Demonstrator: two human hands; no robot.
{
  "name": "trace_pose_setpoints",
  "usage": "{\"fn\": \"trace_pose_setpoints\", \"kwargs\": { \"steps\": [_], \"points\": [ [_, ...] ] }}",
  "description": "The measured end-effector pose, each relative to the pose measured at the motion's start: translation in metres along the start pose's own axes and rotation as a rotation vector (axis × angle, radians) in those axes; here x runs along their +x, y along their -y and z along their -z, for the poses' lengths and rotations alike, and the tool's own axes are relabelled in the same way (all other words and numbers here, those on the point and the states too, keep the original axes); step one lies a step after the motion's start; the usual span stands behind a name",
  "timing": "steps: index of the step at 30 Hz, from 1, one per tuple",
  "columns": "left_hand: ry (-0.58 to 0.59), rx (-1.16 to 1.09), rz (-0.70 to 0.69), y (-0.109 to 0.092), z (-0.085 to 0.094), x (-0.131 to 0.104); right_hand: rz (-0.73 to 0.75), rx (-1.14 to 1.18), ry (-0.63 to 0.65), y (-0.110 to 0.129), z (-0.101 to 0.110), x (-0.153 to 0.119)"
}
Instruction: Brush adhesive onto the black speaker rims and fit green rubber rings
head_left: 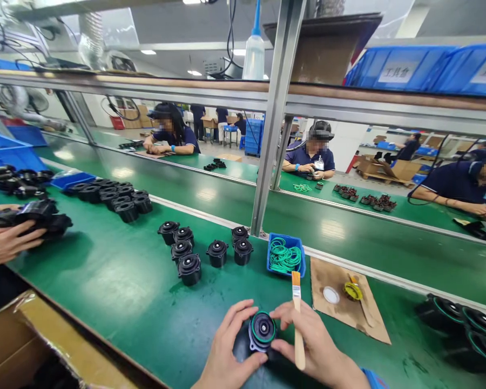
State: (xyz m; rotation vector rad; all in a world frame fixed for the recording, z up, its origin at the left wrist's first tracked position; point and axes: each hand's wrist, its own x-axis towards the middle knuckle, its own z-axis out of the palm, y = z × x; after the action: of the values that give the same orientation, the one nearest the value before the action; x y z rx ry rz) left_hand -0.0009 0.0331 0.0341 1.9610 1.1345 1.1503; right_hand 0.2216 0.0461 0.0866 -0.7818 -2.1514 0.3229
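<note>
A black round housing with a green ring on its top stands on the green table at the bottom centre. My left hand curves around its left side, thumb at the lower edge and fingers at the upper edge. From the right, my right hand touches the ring and housing with thumb and index finger. A wooden-handled brush is also held in my right hand, its orange bristles pointing up and away. Beyond the hands sits a blue bin of green rings.
Black housings stand in groups beyond and to the left. Cardboard at the right carries a yellow cup and a white disc. More ringed housings are far right. Another person's hands hold black parts at left. A metal post rises behind.
</note>
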Motion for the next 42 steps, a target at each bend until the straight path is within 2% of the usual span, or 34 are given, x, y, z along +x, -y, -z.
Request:
{"fn": "trace_pose_setpoints", "kwargs": {
  "steps": [4,8,11,15,20,23,24,26,29,32,34,37,42],
  "points": [
    [0.008,0.110,-0.052,-0.002,0.007,0.005,0.041,-0.065,0.045,-0.001,0.001,-0.003],
    [-0.037,0.087,-0.119,0.002,0.009,0.006,0.139,-0.151,-0.007,-0.003,-0.007,-0.012],
    [-0.087,0.076,-0.222,0.007,0.003,0.001,0.212,-0.190,-0.050,-0.002,-0.013,-0.018],
    [-0.143,0.113,-0.275,0.016,-0.009,-0.010,0.258,-0.224,-0.068,-0.001,-0.018,-0.029],
    [-0.157,0.158,-0.256,0.019,-0.021,-0.021,0.370,-0.321,0.006,0.000,-0.020,-0.040],
    [-0.181,0.157,-0.332,0.015,-0.022,-0.021,0.373,-0.223,0.021,0.004,-0.019,-0.036],
    [-0.192,0.153,-0.352,0.013,-0.021,-0.020,0.339,-0.141,-0.001,0.006,-0.017,-0.033],
    [-0.220,0.141,-0.300,0.009,-0.020,-0.020,0.160,0.076,-0.039,0.012,-0.011,-0.026],
    [-0.238,0.133,-0.071,0.003,-0.020,-0.020,-0.236,0.403,-0.091,0.020,0.003,-0.017],
    [-0.170,0.089,0.121,-0.002,-0.024,-0.018,-0.523,0.629,-0.163,0.023,0.018,-0.011],
    [-0.102,0.029,0.217,-0.005,-0.024,-0.015,-0.641,0.660,-0.186,0.022,0.024,-0.009],
    [-0.037,-0.042,0.326,-0.009,-0.023,-0.011,-0.738,0.640,-0.181,0.020,0.027,-0.006],
    [-0.045,-0.054,0.380,-0.012,-0.021,-0.011,-0.889,0.813,-0.079,0.020,0.016,-0.010]
  ]
}}
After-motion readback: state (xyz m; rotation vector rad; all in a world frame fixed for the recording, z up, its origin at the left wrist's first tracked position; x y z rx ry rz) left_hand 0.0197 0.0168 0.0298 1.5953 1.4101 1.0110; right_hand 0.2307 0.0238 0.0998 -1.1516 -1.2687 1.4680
